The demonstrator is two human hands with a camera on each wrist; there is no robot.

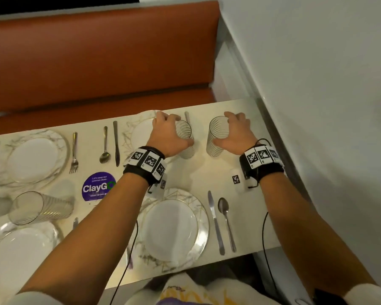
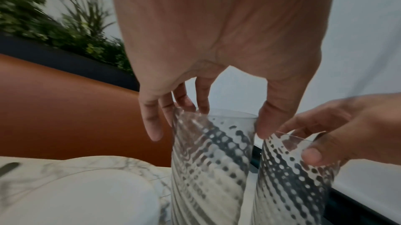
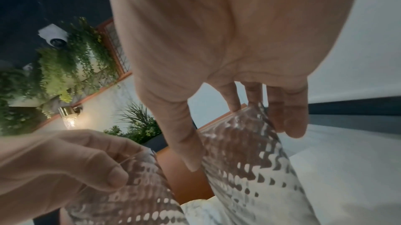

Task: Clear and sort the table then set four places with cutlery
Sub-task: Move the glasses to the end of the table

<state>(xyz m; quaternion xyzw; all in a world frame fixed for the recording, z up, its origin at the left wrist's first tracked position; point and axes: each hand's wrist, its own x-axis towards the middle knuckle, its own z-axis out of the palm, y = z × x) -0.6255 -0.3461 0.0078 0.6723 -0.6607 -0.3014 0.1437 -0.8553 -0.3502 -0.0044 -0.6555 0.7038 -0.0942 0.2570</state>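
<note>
My left hand (image 1: 167, 130) grips one ribbed glass (image 1: 185, 139), my right hand (image 1: 235, 133) another (image 1: 216, 137); beside the far plate (image 1: 141, 130), they could clink or tip.

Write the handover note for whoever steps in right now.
Left hand grips a ribbed glass beside the far right plate. Right hand grips a second glass near the wall.
Done: four plates are out; knife and spoon lie beside the near right plate.
Left: set both glasses down; stand up the tipped glass at near left; check the cutlery at each place.
</note>
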